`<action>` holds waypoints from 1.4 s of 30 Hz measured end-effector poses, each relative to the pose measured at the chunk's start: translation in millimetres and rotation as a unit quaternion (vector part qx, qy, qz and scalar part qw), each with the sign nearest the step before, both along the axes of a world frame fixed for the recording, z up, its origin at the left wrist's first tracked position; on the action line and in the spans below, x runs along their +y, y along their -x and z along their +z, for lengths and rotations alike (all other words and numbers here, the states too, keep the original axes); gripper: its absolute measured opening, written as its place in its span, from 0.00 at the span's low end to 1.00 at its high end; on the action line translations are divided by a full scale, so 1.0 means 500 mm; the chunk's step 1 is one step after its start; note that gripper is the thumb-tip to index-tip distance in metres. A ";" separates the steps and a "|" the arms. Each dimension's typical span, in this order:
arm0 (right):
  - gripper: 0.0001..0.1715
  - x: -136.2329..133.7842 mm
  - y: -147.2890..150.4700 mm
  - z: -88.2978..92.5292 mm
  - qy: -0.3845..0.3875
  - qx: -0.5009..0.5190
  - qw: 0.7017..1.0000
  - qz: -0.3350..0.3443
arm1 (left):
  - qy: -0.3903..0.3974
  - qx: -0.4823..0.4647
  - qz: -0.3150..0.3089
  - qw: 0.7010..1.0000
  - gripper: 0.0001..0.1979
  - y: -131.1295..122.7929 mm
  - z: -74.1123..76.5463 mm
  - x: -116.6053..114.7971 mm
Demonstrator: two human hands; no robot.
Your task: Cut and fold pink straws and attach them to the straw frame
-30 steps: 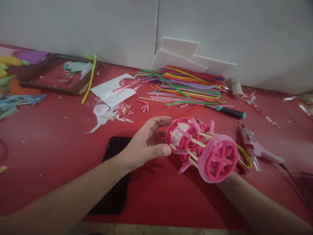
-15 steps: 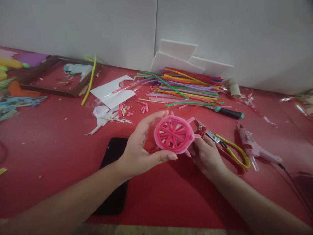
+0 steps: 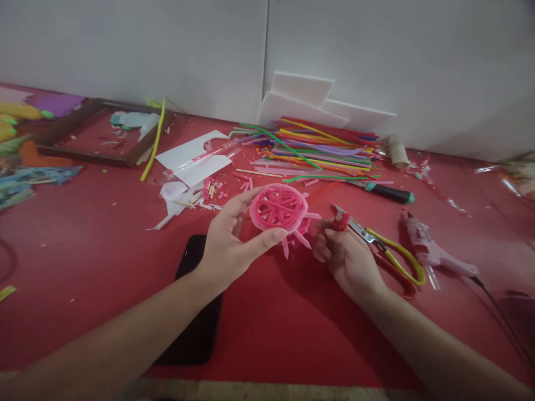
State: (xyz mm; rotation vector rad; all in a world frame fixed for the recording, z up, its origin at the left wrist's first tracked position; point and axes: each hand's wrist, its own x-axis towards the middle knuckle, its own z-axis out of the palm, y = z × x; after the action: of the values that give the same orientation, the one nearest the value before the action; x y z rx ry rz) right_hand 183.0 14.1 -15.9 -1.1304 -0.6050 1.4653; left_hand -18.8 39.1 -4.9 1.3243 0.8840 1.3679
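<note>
My left hand (image 3: 228,242) grips a pink pipe-cleaner wheel craft (image 3: 276,209) by its rim, thumb below and fingers above, with the round spoked face turned toward me. Thin pink sticks jut from the craft's right side. My right hand (image 3: 348,257) lies just right of it, fingers curled in, a small gap away from the sticks. Its thumb is beside the red catch of the snips (image 3: 387,253) with yellow and red handles, which lie on the red table (image 3: 104,245). I cannot see what, if anything, sits inside the curled fingers.
A black phone (image 3: 196,312) lies under my left forearm. A pink glue gun (image 3: 437,252) with a cord is at the right. Behind are a pile of coloured pipe cleaners (image 3: 321,147), a black-handled tool (image 3: 388,194), white foam boards (image 3: 305,100), white paper scraps (image 3: 194,159) and a wooden frame (image 3: 96,131).
The craft went from my right hand into my left, turned so its round face shows, and shifted left. My right hand came off it and now sits by the snips.
</note>
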 end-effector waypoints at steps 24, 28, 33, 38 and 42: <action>0.20 0.108 -0.258 -0.006 -0.036 -0.739 0.672 -0.027 | -0.072 0.175 0.097 0.977 0.33 0.000 -0.013 0.012; 0.15 0.115 -0.278 -0.024 -0.014 -0.761 0.649 -0.008 | -0.077 0.168 0.099 0.978 0.34 0.002 -0.015 0.010; 0.15 0.115 -0.264 -0.015 -0.043 -0.798 0.601 -0.014 | -0.099 0.206 0.076 0.971 0.38 0.003 -0.020 0.009; 0.12 0.071 -0.213 0.027 -0.117 -0.817 0.564 0.029 | -0.102 0.233 0.081 0.964 0.36 0.001 -0.029 0.010; 0.19 0.032 -0.175 0.040 -0.132 -0.851 0.491 0.129 | -0.087 0.216 0.087 0.969 0.35 0.001 -0.030 0.013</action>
State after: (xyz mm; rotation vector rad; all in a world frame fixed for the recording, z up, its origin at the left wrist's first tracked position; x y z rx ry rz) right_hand 270.5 30.0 4.3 -2.0152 -2.2957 -0.1982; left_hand -19.0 45.4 -19.9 1.7556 1.2165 1.3352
